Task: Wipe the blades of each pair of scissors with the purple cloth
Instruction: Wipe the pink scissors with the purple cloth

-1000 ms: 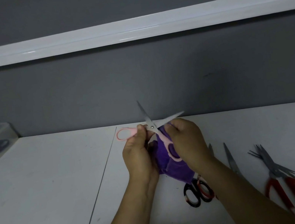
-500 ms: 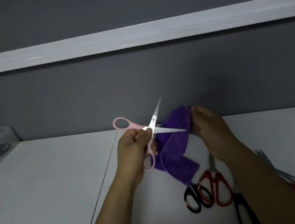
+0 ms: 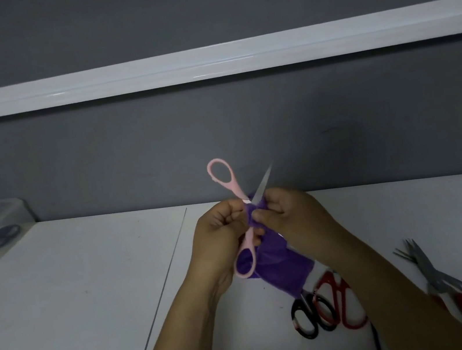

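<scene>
Above the far middle of the surface (image 3: 60, 295), the left hand (image 3: 218, 235) has its grip closed on the open pink scissors (image 3: 238, 192) near the pivot; the right hand (image 3: 291, 216) pinches the limp purple cloth (image 3: 279, 270) round one blade. Light, stiff, sharp: probably best held by the handles.

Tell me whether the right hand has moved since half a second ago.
Yes. The right hand moved left, closer to the white table's seam, pinching the purple cloth at the pink-handled scissors.
</scene>
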